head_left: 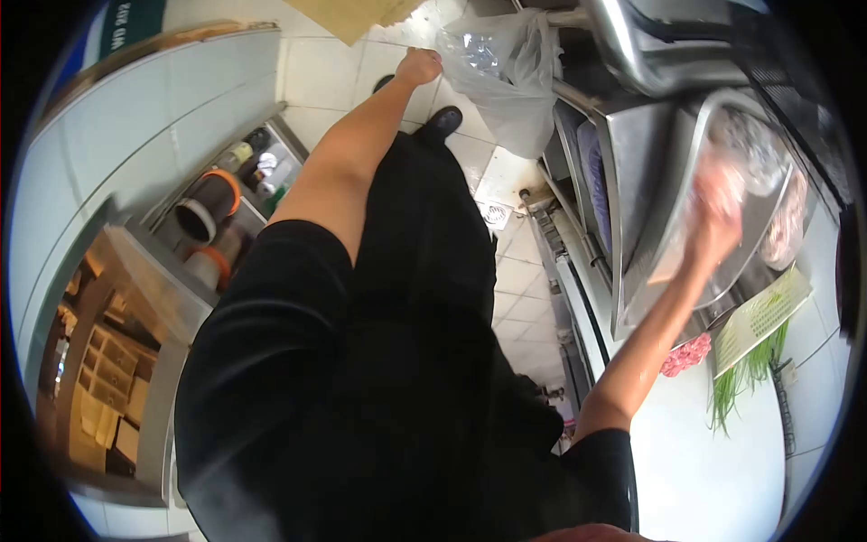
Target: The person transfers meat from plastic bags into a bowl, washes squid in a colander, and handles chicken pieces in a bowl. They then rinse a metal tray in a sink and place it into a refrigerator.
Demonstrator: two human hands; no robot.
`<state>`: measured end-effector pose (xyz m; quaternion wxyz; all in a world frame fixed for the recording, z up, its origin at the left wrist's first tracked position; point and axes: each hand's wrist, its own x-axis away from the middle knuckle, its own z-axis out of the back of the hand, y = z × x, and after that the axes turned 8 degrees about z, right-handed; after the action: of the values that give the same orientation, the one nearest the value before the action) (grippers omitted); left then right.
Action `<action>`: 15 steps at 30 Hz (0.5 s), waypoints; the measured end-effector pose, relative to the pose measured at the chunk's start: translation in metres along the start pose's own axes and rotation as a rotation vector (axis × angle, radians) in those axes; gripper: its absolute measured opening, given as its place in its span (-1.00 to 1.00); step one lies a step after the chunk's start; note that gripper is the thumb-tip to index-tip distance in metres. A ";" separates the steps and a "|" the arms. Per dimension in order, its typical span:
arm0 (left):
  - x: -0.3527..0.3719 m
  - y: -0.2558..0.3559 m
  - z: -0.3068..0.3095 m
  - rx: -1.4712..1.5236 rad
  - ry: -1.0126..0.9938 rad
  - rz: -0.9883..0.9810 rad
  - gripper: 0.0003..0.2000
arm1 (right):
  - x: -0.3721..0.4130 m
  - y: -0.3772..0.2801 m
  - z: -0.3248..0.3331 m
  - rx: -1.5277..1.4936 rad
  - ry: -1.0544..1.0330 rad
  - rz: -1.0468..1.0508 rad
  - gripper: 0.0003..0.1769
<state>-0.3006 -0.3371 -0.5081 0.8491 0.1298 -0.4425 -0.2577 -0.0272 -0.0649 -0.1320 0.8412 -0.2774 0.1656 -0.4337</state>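
Note:
My left hand (419, 66) reaches far out over the tiled floor and grips the top of a clear plastic bag (510, 77) that hangs by the counter's end. My right hand (715, 224) is blurred and sits over a large tilted metal basin (668, 226) on the steel counter. Pinkish stuff shows inside the basin under a clear wrap (768, 172). Whether this hand grips anything cannot be made out. A small heap of pink minced meat (686, 354) lies on the white worktop just below my right forearm.
Green onions (750, 375) and a pale board (763, 316) lie on the white worktop. A floor drain (495, 214) sits by the counter's base. A low shelf with pots and an orange-rimmed container (212, 203) stands on the left. My black shoe (442, 117) is on the tiles.

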 end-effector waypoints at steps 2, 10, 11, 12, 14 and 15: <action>-0.063 -0.033 -0.060 0.010 0.015 0.082 -0.65 | 0.004 0.048 0.044 -0.363 0.024 0.099 -0.67; -0.188 -0.040 -0.188 0.911 -0.189 0.649 -0.05 | 0.009 -0.100 0.075 0.171 0.164 0.097 -0.74; -0.225 -0.054 -0.250 0.949 0.089 0.564 -0.22 | 0.011 -0.109 0.068 0.248 0.192 0.120 -0.75; -0.240 -0.052 -0.237 0.961 0.095 0.551 -0.22 | 0.012 -0.120 0.065 0.327 0.218 0.134 -0.76; -0.209 -0.040 -0.187 0.021 -0.317 0.163 -0.52 | 0.013 -0.137 0.055 0.491 0.249 0.140 -0.79; -0.163 -0.030 -0.151 -0.125 -0.082 0.020 -0.81 | 0.014 -0.143 0.042 0.581 0.247 0.150 -0.80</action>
<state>-0.2642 -0.2733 -0.7193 0.8392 0.0614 -0.4613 -0.2813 -0.0889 -0.1298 -0.0116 0.8882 0.0421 0.1555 -0.4302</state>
